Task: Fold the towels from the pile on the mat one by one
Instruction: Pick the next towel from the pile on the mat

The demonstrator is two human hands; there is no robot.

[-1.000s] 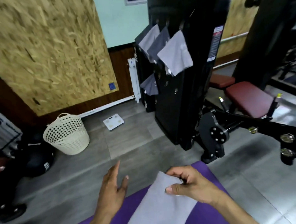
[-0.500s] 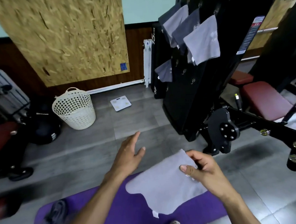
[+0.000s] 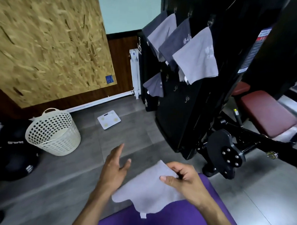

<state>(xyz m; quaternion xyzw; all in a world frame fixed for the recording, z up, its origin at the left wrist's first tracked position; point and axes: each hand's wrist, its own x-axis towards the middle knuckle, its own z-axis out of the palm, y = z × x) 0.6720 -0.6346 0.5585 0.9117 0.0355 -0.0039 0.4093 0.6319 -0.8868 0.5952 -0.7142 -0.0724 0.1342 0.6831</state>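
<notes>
Towel (image 3: 150, 191): lifted over near purple mat (image 3: 181, 217), now sagging lower | right hand (image 3: 184, 183) pinches far corner | left hand (image 3: 114, 169) spread, empty, closing in | folding imminent.

Both forearms extend forward from the lower edge of the view. The left hand (image 3: 115, 167) is held open, palm turned inward toward the right, fingers straight and close together, thumb spread apart; it grips nothing. The right hand (image 3: 183, 180) has its fingers curled and its thumb laid flat, pinching the upper corner of a grey towel (image 3: 147, 191).
</notes>
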